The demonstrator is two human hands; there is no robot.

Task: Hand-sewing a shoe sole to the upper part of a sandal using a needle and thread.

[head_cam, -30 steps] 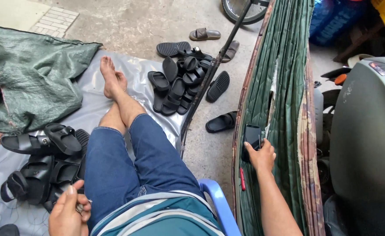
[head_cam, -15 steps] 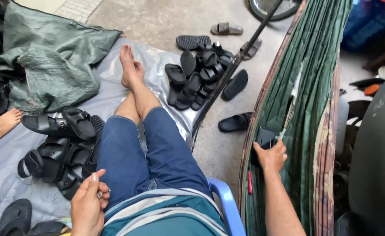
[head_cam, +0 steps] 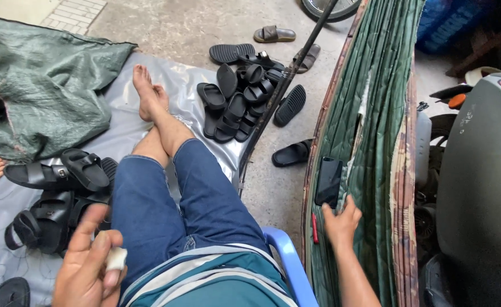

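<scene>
Green folded tarp with slim black phone beside right hand.

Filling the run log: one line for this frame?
left hand: holds small white piece | right hand: touching black phone on green fabric | black sandals beside legs

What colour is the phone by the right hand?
Black. The phone lies on the green hammock, just above the right hand; the head view shows it.

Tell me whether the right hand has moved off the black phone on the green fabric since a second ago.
Yes. The right hand gripped the black phone earlier; now it sits just below it on the green fabric, fingertips at the phone's lower edge.
</scene>
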